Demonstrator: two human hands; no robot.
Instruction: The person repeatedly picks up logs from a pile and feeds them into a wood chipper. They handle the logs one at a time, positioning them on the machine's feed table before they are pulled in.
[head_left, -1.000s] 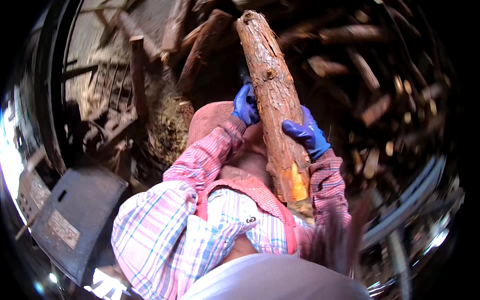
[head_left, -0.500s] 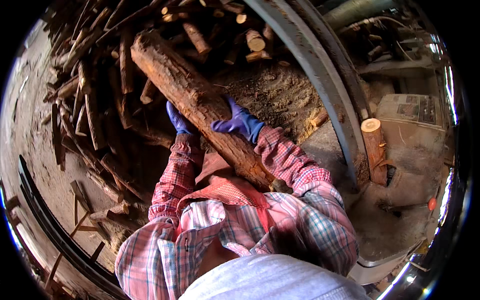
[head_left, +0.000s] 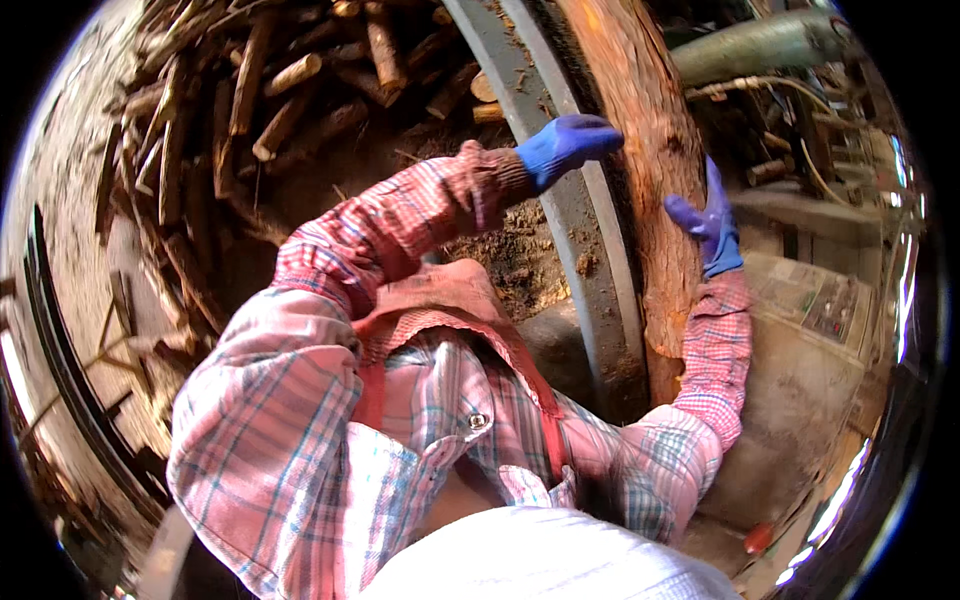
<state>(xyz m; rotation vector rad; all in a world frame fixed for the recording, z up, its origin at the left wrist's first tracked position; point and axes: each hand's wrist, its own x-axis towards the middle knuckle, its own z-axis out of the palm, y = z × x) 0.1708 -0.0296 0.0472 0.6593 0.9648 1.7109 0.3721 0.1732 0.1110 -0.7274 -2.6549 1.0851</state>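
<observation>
A long reddish-brown log (head_left: 650, 170) with rough bark runs from the top centre down past my chest. My left hand (head_left: 565, 145), in a blue glove, grips its left side high up. My right hand (head_left: 708, 222), also blue-gloved, presses flat against its right side lower down. The log lies along a curved grey metal rail (head_left: 590, 260). My pink plaid sleeves and red apron fill the lower middle of the view.
A heap of cut logs (head_left: 260, 110) lies at the upper left on sawdust-covered ground (head_left: 510, 255). A grey machine housing with a control panel (head_left: 830, 305) stands at the right, with a pipe (head_left: 760, 45) above it.
I have turned to the right with the log. It now lies along the grey rail beside the machine, and the log pile has slid to the upper left.
</observation>
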